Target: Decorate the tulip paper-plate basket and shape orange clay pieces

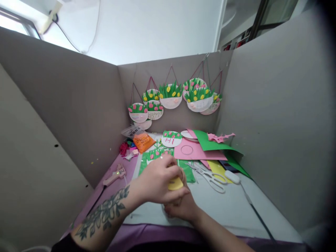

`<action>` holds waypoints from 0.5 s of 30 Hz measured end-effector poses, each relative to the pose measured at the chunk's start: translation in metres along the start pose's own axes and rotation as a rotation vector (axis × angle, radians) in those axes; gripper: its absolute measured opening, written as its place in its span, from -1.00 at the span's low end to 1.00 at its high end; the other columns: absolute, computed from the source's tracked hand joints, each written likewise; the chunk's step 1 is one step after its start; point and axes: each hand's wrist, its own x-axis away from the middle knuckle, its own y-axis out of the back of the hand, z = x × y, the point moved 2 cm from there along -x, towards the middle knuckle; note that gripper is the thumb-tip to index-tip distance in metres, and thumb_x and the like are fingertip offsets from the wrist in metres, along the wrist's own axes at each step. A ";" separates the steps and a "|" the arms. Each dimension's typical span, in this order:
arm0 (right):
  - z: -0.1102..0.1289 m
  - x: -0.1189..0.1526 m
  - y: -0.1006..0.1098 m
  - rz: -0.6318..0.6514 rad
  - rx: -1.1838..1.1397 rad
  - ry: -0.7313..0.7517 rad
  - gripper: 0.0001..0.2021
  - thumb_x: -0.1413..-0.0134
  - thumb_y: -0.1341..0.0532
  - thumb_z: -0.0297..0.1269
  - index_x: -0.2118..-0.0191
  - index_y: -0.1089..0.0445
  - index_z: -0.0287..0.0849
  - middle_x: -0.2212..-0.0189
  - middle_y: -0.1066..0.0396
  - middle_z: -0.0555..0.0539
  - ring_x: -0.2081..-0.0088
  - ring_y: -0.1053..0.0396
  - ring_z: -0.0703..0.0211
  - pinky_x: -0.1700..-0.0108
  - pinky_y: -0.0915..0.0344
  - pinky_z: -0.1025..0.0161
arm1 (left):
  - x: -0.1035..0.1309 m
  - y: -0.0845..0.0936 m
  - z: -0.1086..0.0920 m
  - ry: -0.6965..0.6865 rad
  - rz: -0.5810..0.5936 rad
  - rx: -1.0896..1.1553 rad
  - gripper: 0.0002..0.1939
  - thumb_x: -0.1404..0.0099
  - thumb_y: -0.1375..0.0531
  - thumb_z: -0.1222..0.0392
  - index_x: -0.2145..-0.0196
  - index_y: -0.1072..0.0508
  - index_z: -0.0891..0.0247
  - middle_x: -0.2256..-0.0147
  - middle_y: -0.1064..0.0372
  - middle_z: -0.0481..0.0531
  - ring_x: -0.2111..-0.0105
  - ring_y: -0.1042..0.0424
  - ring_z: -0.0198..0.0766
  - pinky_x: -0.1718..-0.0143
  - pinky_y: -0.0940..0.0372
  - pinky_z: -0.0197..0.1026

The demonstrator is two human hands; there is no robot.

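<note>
I see the yellow piece (pixel 176 183) between both hands, over the white worktop (pixel 223 213). The left hand (pixel 159 180) has its fingers curled around it; the right hand (pixel 183 206) is partly hidden, so I cannot tell its grasp. Scissors (pixel 203 172) lie to the right, a pink glue gun (pixel 114 177) left.

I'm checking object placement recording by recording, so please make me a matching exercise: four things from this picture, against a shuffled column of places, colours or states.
Things:
1. Scissors
2. Yellow piece
3. Glue gun
4. Packet

Descriptions:
A. Orange, towards the back left of the table
B. Pink, with a dark cord
C. White-handled, lying right of the hands
D. Held at the left hand

Right pairs: 1-C, 2-D, 3-B, 4-A
</note>
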 end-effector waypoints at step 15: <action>-0.003 0.022 -0.012 0.080 -0.253 0.055 0.04 0.40 -0.40 0.05 -0.22 0.09 -0.16 -0.15 -0.15 -0.30 -0.19 -0.11 -0.25 -0.24 0.02 -0.16 | -0.018 0.027 0.072 0.443 -0.090 0.587 -0.74 -0.24 -0.08 0.07 0.32 -0.47 0.30 0.27 -0.43 0.07 0.29 -0.38 -0.26 0.33 -0.25 -0.28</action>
